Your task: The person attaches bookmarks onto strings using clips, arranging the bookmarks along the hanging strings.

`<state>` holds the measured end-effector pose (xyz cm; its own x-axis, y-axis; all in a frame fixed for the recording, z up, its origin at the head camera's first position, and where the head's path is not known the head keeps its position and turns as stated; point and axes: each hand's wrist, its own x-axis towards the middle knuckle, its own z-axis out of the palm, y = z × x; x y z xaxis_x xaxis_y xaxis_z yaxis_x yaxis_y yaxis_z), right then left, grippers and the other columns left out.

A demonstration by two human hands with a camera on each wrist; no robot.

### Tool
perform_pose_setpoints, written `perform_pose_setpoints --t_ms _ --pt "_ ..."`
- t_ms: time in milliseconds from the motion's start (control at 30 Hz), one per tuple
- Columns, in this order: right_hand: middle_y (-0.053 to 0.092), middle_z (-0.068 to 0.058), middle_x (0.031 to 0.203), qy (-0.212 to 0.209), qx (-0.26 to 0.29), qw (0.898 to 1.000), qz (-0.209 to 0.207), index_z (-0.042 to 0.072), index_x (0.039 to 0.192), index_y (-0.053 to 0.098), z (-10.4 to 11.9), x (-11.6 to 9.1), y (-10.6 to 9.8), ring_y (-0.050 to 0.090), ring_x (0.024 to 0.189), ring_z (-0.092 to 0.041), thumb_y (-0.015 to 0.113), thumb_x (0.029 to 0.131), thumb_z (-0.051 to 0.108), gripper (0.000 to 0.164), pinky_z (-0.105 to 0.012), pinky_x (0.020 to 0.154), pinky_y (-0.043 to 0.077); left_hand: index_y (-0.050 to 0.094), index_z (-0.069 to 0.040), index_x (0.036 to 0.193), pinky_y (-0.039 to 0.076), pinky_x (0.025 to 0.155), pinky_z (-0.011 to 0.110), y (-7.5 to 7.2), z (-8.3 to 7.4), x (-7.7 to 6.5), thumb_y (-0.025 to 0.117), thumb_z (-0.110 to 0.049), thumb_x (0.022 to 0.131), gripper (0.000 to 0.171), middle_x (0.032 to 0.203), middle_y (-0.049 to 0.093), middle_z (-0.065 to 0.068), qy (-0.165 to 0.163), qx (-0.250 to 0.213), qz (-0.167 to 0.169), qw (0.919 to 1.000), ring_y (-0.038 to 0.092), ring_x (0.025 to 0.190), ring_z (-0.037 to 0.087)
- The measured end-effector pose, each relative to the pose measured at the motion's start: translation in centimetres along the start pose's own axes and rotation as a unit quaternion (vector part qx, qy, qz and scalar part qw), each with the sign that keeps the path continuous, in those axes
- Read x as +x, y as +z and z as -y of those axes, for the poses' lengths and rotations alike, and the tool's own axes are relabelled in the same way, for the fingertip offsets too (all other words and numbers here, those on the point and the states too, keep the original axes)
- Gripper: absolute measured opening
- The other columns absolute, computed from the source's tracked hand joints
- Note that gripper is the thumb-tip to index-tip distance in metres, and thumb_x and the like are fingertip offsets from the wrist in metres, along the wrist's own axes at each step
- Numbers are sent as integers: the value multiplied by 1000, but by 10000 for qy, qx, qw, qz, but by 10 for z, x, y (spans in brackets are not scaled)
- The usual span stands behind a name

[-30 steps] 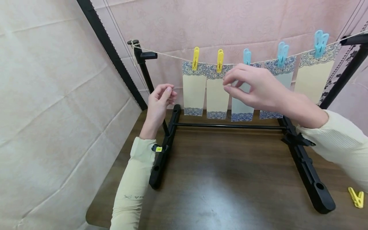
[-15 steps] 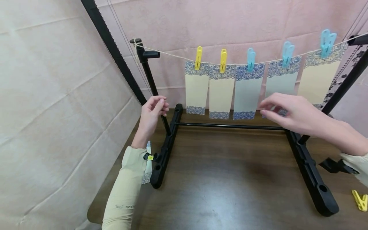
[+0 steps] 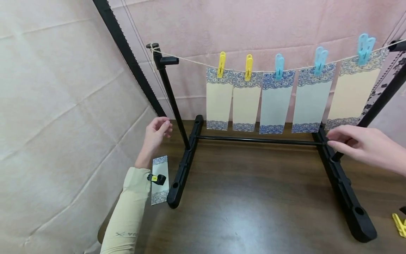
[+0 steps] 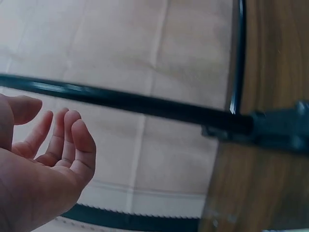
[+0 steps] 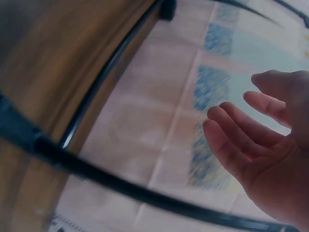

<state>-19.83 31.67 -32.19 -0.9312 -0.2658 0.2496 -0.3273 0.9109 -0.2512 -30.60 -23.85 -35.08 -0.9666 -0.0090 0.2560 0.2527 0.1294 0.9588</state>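
Five-odd paper cards with blue lace borders hang in a row from a string [image 3: 187,61]; several are cream, such as the leftmost card [image 3: 219,102], others pale blue. Yellow clothespins [image 3: 248,67] grip the two left ones, blue clothespins [image 3: 279,67] the rest. My left hand [image 3: 157,131], loosely curled and holding nothing, is left of the stand's left post. Below it a pale card [image 3: 160,192] lies on the table, partly hidden by the wrist camera. My right hand [image 3: 364,144] is near the right post, its bent fingers holding nothing in the right wrist view.
A black stand [image 3: 177,183] with two feet and a crossbar [image 3: 253,140] carries the string above the brown table [image 3: 253,197]. Another yellow clothespin [image 3: 399,225] lies at the right edge. Pale cloth [image 3: 63,123] hangs at the left and behind.
My right hand has moved right and down, away from the hanging cards. My left hand has moved left and down, and the card on the table has come into view.
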Motion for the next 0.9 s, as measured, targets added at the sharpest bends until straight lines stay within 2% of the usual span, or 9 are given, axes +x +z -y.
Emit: perform_pose_setpoints --t_ms 133,233,333,400,533,600,767,900 --pt "62 0 84 152 -118 9998 65 8 101 62 -21 -11 8 49 67 2 65 87 25 23 -22 56 45 55 -10 110 50 63 27 -10 20 1 57 -21 92 21 94 60 8 -209 447 -203 9986 58 80 18" --pt "63 -1 82 157 -248 9995 98 6 100 62 -35 -18 14 52 65 -2 66 86 25 24 -22 54 45 53 -7 114 51 64 27 -18 32 0 58 -24 92 28 96 59 11 -426 1086 -213 9929 57 79 16" --pt "64 -2 82 203 -346 9990 203 4 100 61 -50 -25 22 53 63 -4 66 86 26 26 -21 52 44 50 -4 120 50 63 26 -25 44 -1 56 -27 93 35 98 57 11 -672 1720 -16 9828 56 77 15" --pt "64 -1 81 218 -345 9988 272 3 99 61 -59 -29 27 51 62 0 66 86 25 26 -20 51 43 47 -3 123 50 62 26 -31 51 -3 55 -28 94 39 101 56 12 -831 2072 141 9747 55 76 16" --pt "62 3 77 249 -290 9991 202 4 95 63 -77 -41 40 42 59 8 67 85 22 20 -20 49 40 44 -5 127 49 64 29 -41 66 -8 54 -31 94 44 106 52 13 -1228 2453 347 9610 53 77 21" --pt "61 4 75 280 -225 9990 266 4 92 63 -85 -47 47 40 58 9 68 84 19 18 -20 49 39 42 -5 128 49 67 34 -45 72 -11 55 -31 93 45 107 51 14 -1387 2496 392 9576 53 77 23" --pt "56 6 72 552 -230 9943 888 5 88 61 -107 -58 62 39 58 5 67 84 18 15 -21 50 37 41 -1 128 45 75 38 -61 91 -18 55 -29 93 46 112 51 18 -1467 2965 481 9425 51 92 28" --pt "55 4 71 819 -70 9883 1287 1 86 59 -129 -66 69 39 58 1 65 85 14 15 -22 50 36 39 1 129 44 77 38 -72 107 -22 54 -29 93 49 117 49 20 -1603 3393 593 9250 50 100 31"
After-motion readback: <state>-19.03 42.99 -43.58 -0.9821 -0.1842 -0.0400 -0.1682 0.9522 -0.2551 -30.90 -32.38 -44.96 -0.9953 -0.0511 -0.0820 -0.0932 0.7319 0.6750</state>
